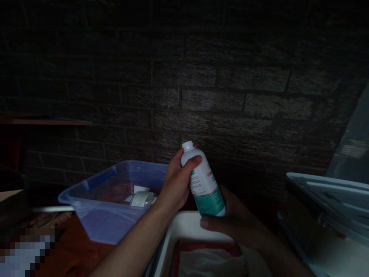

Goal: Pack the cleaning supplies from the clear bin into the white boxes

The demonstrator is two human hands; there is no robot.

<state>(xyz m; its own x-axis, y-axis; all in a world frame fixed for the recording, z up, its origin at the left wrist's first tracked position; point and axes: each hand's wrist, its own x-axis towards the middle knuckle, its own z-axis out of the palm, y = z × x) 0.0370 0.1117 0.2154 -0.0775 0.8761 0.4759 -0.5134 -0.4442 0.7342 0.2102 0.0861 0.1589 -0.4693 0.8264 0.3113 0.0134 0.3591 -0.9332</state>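
A white plastic bottle [203, 181] with a white cap and a green lower label is held tilted in front of me, its cap towards the upper left. My left hand [179, 177] wraps round its upper part, the thumb lying across the shoulder. Near the base, my right hand [230, 215] grips the bottle from the right and below. Under the bottle stands a white bin [198, 227], with red material and a whitish cloth or bag [210, 261] inside it.
To the left sits a translucent blue-purple tub [100, 223] holding a clear bottle [141, 199] with a white label. A lidded storage box [325, 215] stands at the right. Behind everything rises a dark brick wall [198, 77]. A thin shelf edge [57, 122] juts in at left.
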